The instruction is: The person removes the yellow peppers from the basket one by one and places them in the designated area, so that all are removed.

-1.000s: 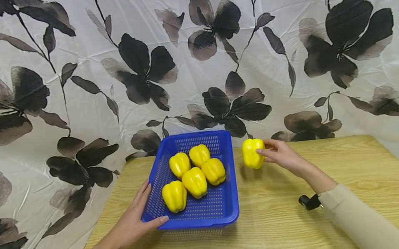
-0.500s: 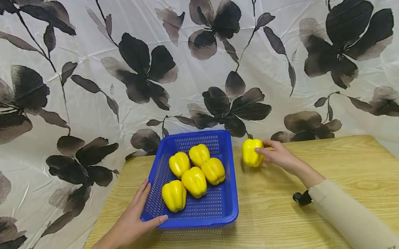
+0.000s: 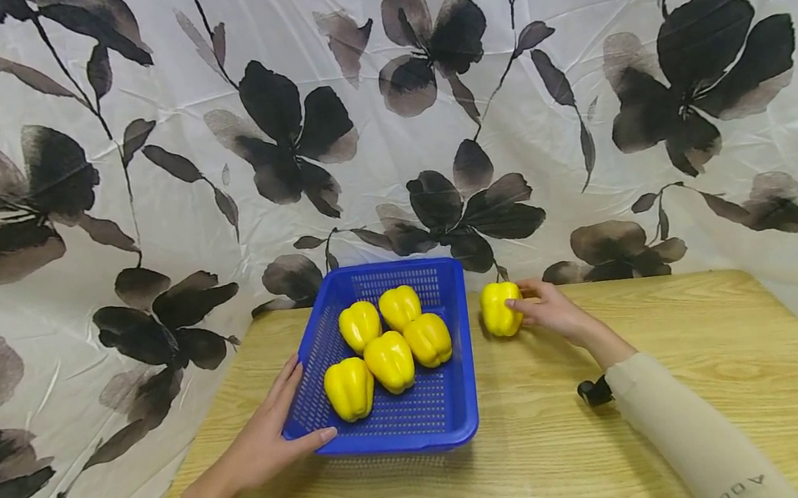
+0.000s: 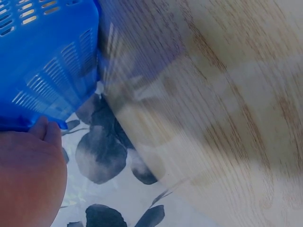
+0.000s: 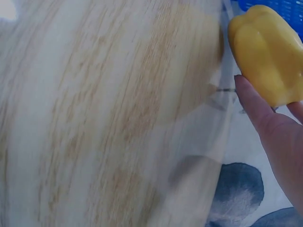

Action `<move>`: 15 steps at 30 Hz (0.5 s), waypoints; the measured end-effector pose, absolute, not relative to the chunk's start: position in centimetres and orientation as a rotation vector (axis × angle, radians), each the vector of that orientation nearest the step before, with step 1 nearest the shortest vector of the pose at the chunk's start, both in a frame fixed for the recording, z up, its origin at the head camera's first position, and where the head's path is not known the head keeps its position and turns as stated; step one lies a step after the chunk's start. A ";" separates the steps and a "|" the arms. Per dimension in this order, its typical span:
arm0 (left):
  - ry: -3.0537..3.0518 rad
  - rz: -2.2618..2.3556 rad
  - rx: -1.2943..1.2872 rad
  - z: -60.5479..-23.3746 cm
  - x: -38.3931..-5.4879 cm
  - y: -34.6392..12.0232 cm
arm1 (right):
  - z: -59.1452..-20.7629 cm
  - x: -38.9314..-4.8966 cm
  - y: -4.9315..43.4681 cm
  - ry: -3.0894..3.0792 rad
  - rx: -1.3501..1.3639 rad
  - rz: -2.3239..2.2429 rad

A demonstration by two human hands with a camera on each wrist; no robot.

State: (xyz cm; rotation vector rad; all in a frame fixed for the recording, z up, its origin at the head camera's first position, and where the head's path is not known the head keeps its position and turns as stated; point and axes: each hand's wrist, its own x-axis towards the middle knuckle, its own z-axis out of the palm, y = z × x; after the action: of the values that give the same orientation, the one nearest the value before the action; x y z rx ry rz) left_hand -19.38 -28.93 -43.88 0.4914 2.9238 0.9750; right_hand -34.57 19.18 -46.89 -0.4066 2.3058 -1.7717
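Yellow pepper (image 3: 495, 311), right hand (image 3: 561, 313): gripping?

Yes, pinched between thumb and fingers, slightly lower than a second ago. I can't tell whether it touches the table (image 3: 546, 448).

Meaning?

Probably it's being set down just right of the blue basket (image 3: 461, 358), apart from the five peppers (image 3: 389, 362) inside. The left hand (image 3: 263, 439) rests straight-fingered on the basket's near-left corner.

Head view looks fwd/down; L/R wrist views, v. close, face across tabletop (image 3: 569, 445); all share basket (image 3: 394, 445).
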 end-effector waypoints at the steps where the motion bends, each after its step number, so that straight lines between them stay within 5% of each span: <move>1: 2.924 0.974 0.491 -43.9 -19.4 -28.9 | -47.0 -34.7 19.2 2.306 -0.400 -1.770; 15: 2.914 0.979 0.477 -44.0 -19.5 -29.1 | -46.9 -35.7 19.7 2.217 -0.415 -1.748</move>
State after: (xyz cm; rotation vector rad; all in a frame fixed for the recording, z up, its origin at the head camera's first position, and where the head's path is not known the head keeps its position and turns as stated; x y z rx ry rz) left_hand -19.51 -29.09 -44.00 0.4773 2.9138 0.9794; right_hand -35.65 19.74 -46.90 -0.4153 2.2168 -1.7480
